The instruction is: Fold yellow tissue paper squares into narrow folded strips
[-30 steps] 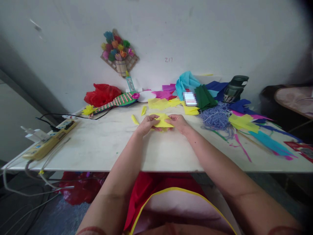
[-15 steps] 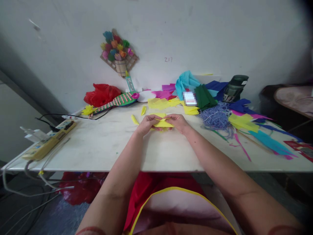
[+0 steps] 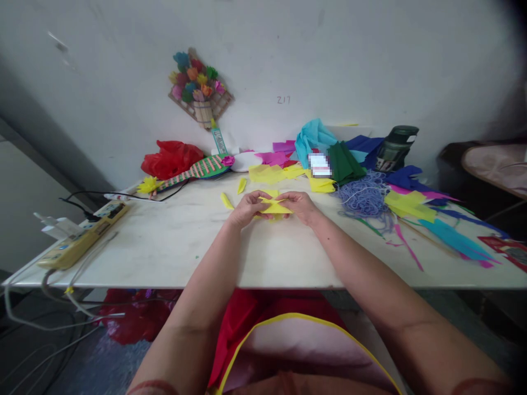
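Between my two hands is a piece of yellow crepe paper (image 3: 275, 207), pinched at its left and right sides above the table. My left hand (image 3: 249, 209) grips the left edge, thumb and fingers pressed together. On the opposite edge my right hand (image 3: 302, 207) pinches in the same way. The paper looks folded or gathered along the top; its underside is partly hidden by my fingers. Two small rolled yellow paper pieces lie just beyond my left hand, one nearer (image 3: 226, 201) and one farther (image 3: 242, 185).
A power strip (image 3: 84, 236) with cables lies at the table's left. Along the back are a green decorated pipa shape (image 3: 197, 171), red plastic (image 3: 171, 159) and yellow paper sheets (image 3: 267, 174). Tangled purple yarn (image 3: 358, 196), a phone (image 3: 320, 164) and a dark jar (image 3: 397, 148) stand right.
The yellow paper's upper fold has shifted slightly between my fingers. Both hands stay in nearly the same place, still holding it.
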A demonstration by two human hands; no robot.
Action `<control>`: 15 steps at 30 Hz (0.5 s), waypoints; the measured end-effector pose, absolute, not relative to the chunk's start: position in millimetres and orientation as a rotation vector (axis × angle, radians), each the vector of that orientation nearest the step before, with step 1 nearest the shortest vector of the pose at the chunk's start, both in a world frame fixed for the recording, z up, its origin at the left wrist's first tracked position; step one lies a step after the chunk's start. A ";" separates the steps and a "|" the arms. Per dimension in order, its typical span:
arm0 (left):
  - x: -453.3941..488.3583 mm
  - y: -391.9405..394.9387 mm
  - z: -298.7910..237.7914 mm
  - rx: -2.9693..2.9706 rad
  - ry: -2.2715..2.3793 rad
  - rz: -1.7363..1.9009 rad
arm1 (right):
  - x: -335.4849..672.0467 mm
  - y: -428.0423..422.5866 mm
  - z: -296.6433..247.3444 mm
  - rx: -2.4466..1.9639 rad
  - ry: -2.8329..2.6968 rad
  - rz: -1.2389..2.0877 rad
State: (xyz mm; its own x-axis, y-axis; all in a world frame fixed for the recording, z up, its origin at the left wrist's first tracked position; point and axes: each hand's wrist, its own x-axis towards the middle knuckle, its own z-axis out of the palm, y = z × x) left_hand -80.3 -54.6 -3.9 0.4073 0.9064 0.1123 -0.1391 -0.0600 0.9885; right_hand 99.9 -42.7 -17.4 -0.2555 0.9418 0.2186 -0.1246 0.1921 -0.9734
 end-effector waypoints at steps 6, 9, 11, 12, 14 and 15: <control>-78.9 -53.0 -6.3 1.358 0.814 1.003 | 105.5 -46.8 -14.2 -0.761 -1.458 1.357; -79.2 -51.1 -8.4 1.370 0.819 0.991 | 107.5 -48.8 -11.5 -0.709 -1.460 1.384; -79.5 -49.9 -10.2 1.380 0.817 0.991 | 106.9 -49.5 -10.7 -0.745 -1.457 1.353; -79.7 -49.3 -11.1 1.385 0.817 0.992 | 106.0 -49.5 -10.7 -0.780 -1.463 1.332; -79.9 -48.6 -12.2 1.396 0.824 0.995 | 104.2 -48.8 -11.6 -0.842 -1.486 1.291; -80.1 -48.5 -12.4 1.401 0.830 0.995 | 103.4 -48.1 -12.4 -0.857 -1.499 1.276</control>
State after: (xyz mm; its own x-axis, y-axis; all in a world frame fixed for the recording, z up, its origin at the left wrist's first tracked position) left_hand -80.1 -48.5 -12.4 0.3866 0.9169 0.0989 -0.0673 -0.0790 0.9946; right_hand 103.4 -48.1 -12.4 -0.2990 0.9288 0.2190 -0.0677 0.2083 -0.9757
